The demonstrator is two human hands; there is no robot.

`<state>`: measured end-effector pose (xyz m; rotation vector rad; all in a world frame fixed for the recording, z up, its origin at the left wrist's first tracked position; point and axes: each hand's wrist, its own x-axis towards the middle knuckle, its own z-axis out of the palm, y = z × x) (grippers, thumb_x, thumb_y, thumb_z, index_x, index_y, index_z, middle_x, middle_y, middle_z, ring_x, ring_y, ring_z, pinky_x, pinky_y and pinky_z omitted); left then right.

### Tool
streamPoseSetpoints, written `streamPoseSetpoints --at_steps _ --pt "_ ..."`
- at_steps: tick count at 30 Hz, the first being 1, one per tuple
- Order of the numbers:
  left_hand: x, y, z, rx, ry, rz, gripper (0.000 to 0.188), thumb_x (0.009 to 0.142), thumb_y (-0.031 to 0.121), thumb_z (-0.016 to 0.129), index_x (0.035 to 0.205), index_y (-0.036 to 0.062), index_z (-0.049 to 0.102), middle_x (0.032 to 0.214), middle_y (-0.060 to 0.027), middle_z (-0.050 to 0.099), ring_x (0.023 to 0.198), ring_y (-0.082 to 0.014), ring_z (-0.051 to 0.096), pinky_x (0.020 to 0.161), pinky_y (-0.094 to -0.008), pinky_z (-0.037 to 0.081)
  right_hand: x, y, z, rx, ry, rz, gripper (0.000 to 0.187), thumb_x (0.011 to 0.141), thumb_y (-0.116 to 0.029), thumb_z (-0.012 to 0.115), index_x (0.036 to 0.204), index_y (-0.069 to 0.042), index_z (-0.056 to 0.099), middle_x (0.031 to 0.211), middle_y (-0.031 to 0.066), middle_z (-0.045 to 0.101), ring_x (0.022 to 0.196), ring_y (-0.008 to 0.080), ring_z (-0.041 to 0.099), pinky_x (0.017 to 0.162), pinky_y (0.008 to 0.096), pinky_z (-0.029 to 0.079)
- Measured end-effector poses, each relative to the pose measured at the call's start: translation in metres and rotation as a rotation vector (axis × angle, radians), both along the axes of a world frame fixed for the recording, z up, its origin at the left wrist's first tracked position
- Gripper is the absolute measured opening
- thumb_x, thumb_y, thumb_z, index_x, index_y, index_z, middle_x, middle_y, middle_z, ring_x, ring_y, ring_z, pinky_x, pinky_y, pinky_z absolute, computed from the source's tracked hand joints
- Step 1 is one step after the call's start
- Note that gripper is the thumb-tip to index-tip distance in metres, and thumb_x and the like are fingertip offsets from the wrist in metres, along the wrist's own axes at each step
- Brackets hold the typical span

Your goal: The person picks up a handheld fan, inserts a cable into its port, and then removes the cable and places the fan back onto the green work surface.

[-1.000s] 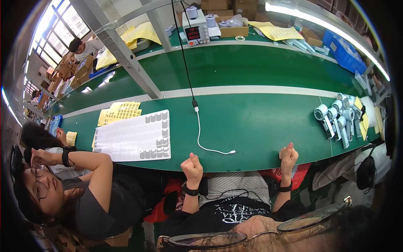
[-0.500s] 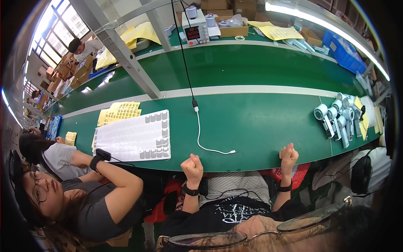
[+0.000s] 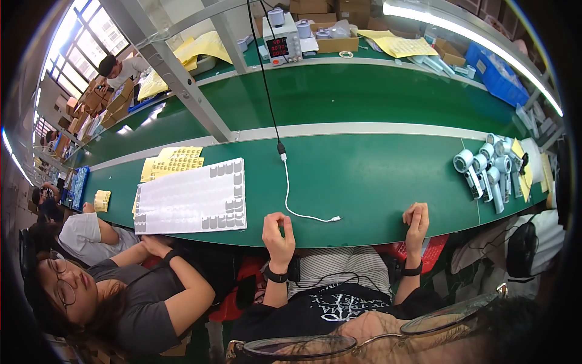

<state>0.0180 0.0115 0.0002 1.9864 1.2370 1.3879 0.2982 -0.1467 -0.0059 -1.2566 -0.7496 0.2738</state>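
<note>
Over the front edge of the green workbench [image 3: 364, 176], my left hand [image 3: 279, 241] is raised with its fingers curled in loosely and a small gap beside the thumb. It holds nothing that I can see. My right hand [image 3: 416, 225] is held up further right at the same edge, fingers bent over and nothing visible in them. Between the two hands, on the bench, lies a white cable [image 3: 290, 203], joined to a black cord [image 3: 271, 103] that hangs from above. Neither hand touches it. Black bands circle both wrists.
Left on the bench are a white sheet [image 3: 185, 197] with grey stickers and yellow sticker sheets [image 3: 176, 159]. Light-blue handheld fans [image 3: 485, 167] are heaped at the right. Behind stands a power supply [image 3: 282, 42]. A co-worker in grey [image 3: 151, 291] sits at my left.
Both my hands have loosened from tight fists to looser curls, nearly in place. The co-worker at left has lowered a raised arm. The cable has not moved.
</note>
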Motion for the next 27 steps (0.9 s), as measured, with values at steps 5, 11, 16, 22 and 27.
streamPoseSetpoints --at_steps 5,11,16,22,27 --pt "0.001 0.002 0.004 0.165 -0.005 0.013 0.015 0.088 -0.008 0.049 0.085 0.0019 0.060 0.066 -0.0042 0.056 0.081 -0.0223 0.056 0.078 -0.0327 0.041 -0.014 0.013 0.016 0.065 0.091 -0.133 0.024 0.100 0.004 0.038 0.081 -0.003 0.051 0.075 0.0033 0.045 0.062 0.0093 0.040 0.057 0.0249 0.036" --pt "-0.012 0.000 0.000 0.177 0.045 -0.095 0.018 0.074 -0.010 0.051 0.079 0.0035 0.061 0.066 -0.0037 0.056 0.074 -0.0230 0.057 0.084 -0.0357 0.039 0.005 -0.004 0.003 -0.078 -0.231 -0.018 0.024 0.090 0.013 0.036 0.078 -0.001 0.052 0.072 0.0039 0.049 0.063 0.0092 0.043 0.058 0.0235 0.035" --pt "-0.015 0.001 -0.002 0.177 0.051 -0.144 0.014 0.072 -0.008 0.052 0.066 0.0042 0.052 0.060 -0.0050 0.048 0.062 -0.0240 0.050 0.077 -0.0342 0.038 0.006 -0.006 -0.003 -0.140 -0.190 -0.049 0.025 0.085 0.015 0.038 0.068 0.001 0.050 0.062 0.0020 0.046 0.056 0.0079 0.039 0.056 0.0234 0.033" --pt "-0.016 0.001 -0.004 0.142 0.018 -0.202 0.016 0.069 -0.008 0.049 0.060 0.0033 0.041 0.056 -0.0091 0.041 0.055 -0.0265 0.043 0.064 -0.0351 0.035 0.006 -0.005 -0.005 -0.118 -0.181 -0.058 0.026 0.085 0.015 0.039 0.066 0.001 0.049 0.059 0.0010 0.045 0.054 0.0070 0.037 0.053 0.0238 0.029" --pt "-0.017 0.000 -0.009 0.114 -0.015 -0.187 0.015 0.066 -0.008 0.047 0.058 0.0027 0.040 0.055 -0.0102 0.040 0.053 -0.0272 0.041 0.057 -0.0357 0.032 0.008 -0.008 -0.005 -0.146 -0.182 -0.038 0.026 0.088 0.013 0.039 0.068 0.000 0.048 0.063 0.0021 0.047 0.057 0.0072 0.038 0.053 0.0237 0.029"
